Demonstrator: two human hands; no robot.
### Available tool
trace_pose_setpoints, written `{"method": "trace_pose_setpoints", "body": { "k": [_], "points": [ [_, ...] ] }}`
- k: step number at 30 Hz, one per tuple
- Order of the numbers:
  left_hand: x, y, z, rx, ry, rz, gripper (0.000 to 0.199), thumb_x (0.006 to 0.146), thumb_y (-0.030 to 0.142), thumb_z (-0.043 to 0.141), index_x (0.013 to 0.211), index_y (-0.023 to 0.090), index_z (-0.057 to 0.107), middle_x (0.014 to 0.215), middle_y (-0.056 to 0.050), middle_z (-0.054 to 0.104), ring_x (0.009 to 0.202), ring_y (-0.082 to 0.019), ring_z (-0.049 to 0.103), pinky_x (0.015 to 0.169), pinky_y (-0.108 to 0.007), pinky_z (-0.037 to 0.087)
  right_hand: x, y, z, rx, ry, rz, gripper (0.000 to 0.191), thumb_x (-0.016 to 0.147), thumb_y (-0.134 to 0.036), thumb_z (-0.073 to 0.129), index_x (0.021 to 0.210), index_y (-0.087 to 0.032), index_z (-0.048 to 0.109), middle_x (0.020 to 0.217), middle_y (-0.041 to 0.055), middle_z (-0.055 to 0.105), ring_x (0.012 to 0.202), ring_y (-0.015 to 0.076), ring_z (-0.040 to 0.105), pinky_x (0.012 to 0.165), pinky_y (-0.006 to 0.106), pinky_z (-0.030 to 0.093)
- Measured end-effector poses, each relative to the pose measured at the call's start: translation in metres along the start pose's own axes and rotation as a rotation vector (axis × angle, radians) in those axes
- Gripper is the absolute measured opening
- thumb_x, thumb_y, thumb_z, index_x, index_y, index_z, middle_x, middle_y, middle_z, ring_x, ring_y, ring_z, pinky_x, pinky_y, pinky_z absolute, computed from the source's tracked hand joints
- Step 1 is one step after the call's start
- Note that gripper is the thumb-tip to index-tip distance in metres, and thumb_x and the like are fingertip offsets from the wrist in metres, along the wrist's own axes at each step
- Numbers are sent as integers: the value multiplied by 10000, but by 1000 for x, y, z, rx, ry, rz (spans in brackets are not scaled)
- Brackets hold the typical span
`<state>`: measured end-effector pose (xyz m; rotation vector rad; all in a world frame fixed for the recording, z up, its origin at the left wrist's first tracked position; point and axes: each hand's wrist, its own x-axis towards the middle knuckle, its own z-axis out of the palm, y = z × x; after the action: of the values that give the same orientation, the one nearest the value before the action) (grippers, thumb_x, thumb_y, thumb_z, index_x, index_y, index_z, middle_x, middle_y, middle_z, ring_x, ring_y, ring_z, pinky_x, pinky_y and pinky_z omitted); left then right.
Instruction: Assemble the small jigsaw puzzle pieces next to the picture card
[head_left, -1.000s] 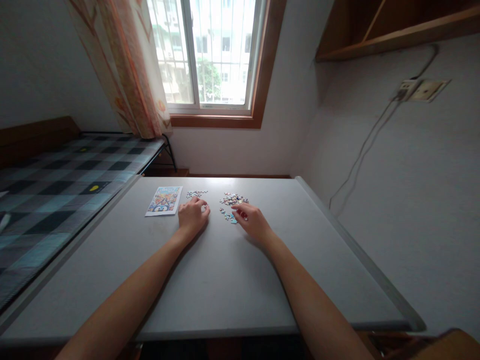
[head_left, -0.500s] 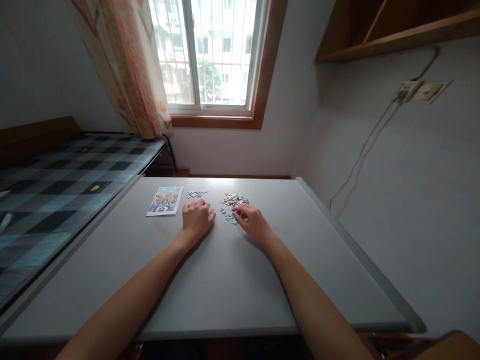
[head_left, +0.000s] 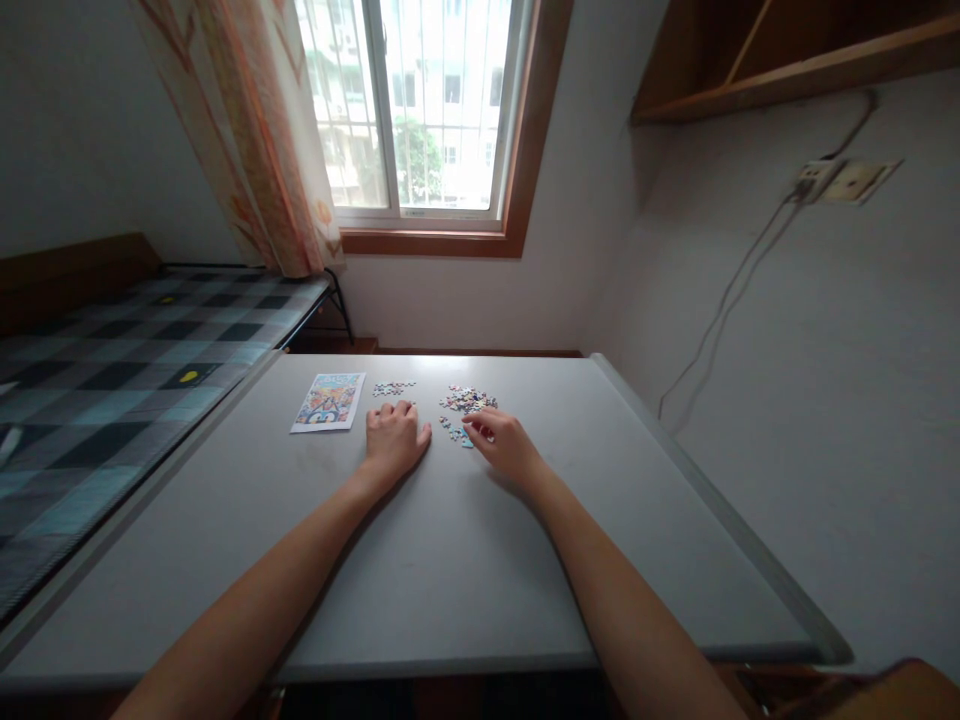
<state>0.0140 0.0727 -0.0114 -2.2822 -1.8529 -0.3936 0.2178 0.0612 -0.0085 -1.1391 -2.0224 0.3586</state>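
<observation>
My left hand [head_left: 392,437] rests on the table with its fingers lying forward and its thumb out to the side. Just beyond its fingertips lies a small cluster of joined or closely laid jigsaw pieces [head_left: 388,388]. My right hand [head_left: 504,440] hovers low beside a mixed pile of jigsaw pieces [head_left: 469,398], its thumb and index finger brought close together. Whether a piece sits between those fingertips is too small to make out. Several light-blue jigsaw pieces [head_left: 455,432] lie by the right fingertips. Left of my left hand is a colourful picture sheet [head_left: 328,403], flat on the table.
The pale grey table [head_left: 442,580] has a raised edging along its right side. A bed with a checked cover [head_left: 187,340] stands to the left. Behind are a window [head_left: 442,110] and a curtain [head_left: 262,140]. A cable [head_left: 727,300] hangs on the right wall.
My left hand's fingers have shifted slightly, and its thumb lies a little farther out. My right hand stays almost in the same place by the jigsaw pieces.
</observation>
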Motion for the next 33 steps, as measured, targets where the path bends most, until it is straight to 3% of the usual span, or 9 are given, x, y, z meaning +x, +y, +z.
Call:
{"method": "trace_pose_setpoints", "body": {
  "k": [9,21,33],
  "points": [
    [8,-8,19,-129,-74,-74,583,894,516,394,1373,194,475,1436,-129,461,1249,-363,392,1030,-524,278,0,1,2,4,-21,9,140,883,-207,564,919,-182,697,782,29,645,679,128,573,677,250,458],
    [13,-11,21,9,-159,-124,708,902,605,276,1460,178,364,1512,-77,368,1327,-305,319,1092,-451,259,0,1,3,6,-31,22,144,881,-188,566,920,-169,703,779,31,651,666,119,567,663,237,448],
    [16,-11,24,16,-162,-124,729,896,631,236,1463,188,354,1520,-68,354,1322,-305,309,1073,-460,268,-2,1,3,3,-33,22,141,880,-190,566,901,-175,705,779,29,649,664,118,563,665,237,446]
  ]
}}
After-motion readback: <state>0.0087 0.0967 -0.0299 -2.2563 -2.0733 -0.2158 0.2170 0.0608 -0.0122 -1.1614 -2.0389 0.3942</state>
